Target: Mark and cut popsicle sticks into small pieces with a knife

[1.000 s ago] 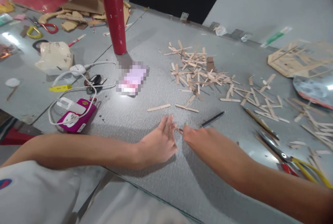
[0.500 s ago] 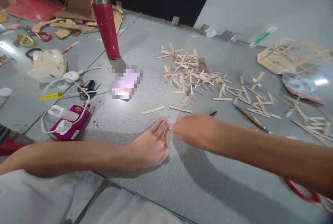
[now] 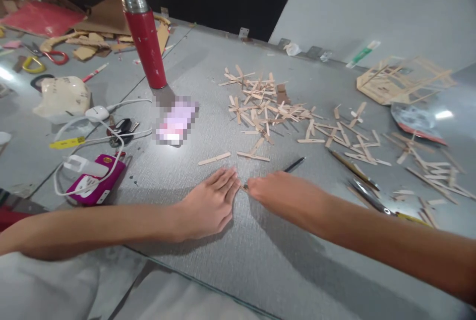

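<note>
My left hand rests on the grey table, palm down, fingers stretched out side by side. Just beyond its fingertips, a short end of a thin wooden piece shows in the gap between my hands. My right hand is closed, knuckles toward the left hand; whatever its fingers grip is hidden. A dark pen sticks out behind the right hand. Ahead of my hands lie two flat wooden sticks, a left one and a right one.
Behind is a heap of broken wooden sticks. Left are a red bottle, a phone, keys and a purple power bank with a white cable. A brown pen, a cutter and a wooden frame lie right.
My left fingers have flattened onto the table. My right hand has shifted slightly right and nearer, baring more of the dark pen. The view has tilted, and the cutter now shows.
</note>
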The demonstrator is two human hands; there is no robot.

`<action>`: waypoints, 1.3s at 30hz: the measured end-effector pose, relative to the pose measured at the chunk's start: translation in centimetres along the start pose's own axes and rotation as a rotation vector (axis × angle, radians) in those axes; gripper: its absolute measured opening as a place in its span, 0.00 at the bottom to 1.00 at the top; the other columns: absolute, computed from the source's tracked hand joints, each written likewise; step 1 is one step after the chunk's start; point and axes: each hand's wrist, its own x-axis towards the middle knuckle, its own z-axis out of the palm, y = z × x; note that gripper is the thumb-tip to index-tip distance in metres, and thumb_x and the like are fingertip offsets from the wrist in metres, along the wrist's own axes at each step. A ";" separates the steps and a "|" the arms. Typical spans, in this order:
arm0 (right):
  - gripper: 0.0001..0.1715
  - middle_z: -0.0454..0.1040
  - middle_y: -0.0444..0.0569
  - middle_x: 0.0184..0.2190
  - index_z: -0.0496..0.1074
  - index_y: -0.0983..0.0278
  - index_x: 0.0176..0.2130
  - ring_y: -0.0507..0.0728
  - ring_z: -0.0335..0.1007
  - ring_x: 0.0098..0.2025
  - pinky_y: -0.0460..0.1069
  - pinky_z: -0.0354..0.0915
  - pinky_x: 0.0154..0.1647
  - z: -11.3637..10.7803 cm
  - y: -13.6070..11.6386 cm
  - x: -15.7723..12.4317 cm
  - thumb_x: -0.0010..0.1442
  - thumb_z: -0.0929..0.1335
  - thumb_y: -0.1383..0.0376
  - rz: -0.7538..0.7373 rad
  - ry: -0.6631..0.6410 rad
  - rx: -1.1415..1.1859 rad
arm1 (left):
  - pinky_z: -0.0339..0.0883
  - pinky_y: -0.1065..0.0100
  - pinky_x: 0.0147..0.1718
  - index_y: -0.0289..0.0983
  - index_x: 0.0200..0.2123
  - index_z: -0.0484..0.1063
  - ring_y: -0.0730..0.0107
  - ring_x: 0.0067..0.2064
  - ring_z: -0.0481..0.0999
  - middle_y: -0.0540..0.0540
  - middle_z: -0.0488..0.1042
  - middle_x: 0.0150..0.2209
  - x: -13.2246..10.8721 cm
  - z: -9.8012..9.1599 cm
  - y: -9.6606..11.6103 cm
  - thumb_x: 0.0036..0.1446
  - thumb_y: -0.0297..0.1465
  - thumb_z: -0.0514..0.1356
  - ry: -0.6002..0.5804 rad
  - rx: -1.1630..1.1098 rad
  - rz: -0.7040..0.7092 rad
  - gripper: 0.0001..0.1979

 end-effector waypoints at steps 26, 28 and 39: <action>0.17 0.77 0.49 0.27 0.74 0.67 0.39 0.55 0.72 0.25 0.50 0.51 0.23 1.4 -0.5 -0.6 0.56 0.63 0.83 0.039 -0.011 -0.034 | 0.48 0.48 0.69 0.23 0.68 0.62 0.46 0.73 0.55 0.34 0.61 0.70 -0.4 -0.3 -0.8 0.71 0.32 0.51 -0.054 -0.045 -0.024 0.27; 0.17 0.80 0.52 0.35 0.76 0.67 0.39 0.56 0.76 0.31 0.49 0.55 0.26 -0.4 -0.1 0.3 0.57 0.65 0.83 -0.020 -0.122 -0.016 | 0.48 0.49 0.70 0.23 0.68 0.61 0.47 0.73 0.55 0.34 0.61 0.70 -0.4 -0.5 -0.9 0.71 0.32 0.50 -0.056 -0.067 -0.032 0.27; 0.22 0.79 0.54 0.33 0.77 0.68 0.43 0.56 0.75 0.30 0.48 0.53 0.23 -0.3 -1.6 -0.3 0.60 0.61 0.84 0.067 -0.099 -0.081 | 0.49 0.48 0.69 0.23 0.68 0.60 0.44 0.73 0.55 0.33 0.60 0.70 -0.5 -0.4 -0.8 0.69 0.32 0.54 -0.053 -0.086 -0.031 0.29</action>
